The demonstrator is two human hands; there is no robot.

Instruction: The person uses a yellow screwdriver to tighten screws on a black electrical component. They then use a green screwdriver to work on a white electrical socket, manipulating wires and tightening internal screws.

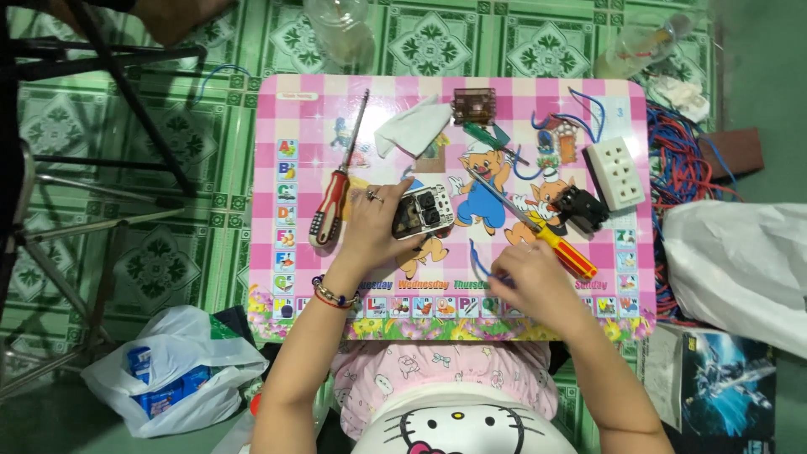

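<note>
Head view: the left hand [370, 225] clamps a small opened electrical unit [423, 211] near the middle of the pink cartoon table [290, 109], steadying it flat, its insides upward. The right hand [531, 282], nearer and to the right, pinches the end of a thin blue wire [476, 261] between closed fingertips. 2 screwdrivers lie within reach: a red-and-black screwdriver [330, 206] left of the unit, a yellow-and-red screwdriver [555, 240] just right of it. A white socket block [615, 172] sits at far right.
</note>
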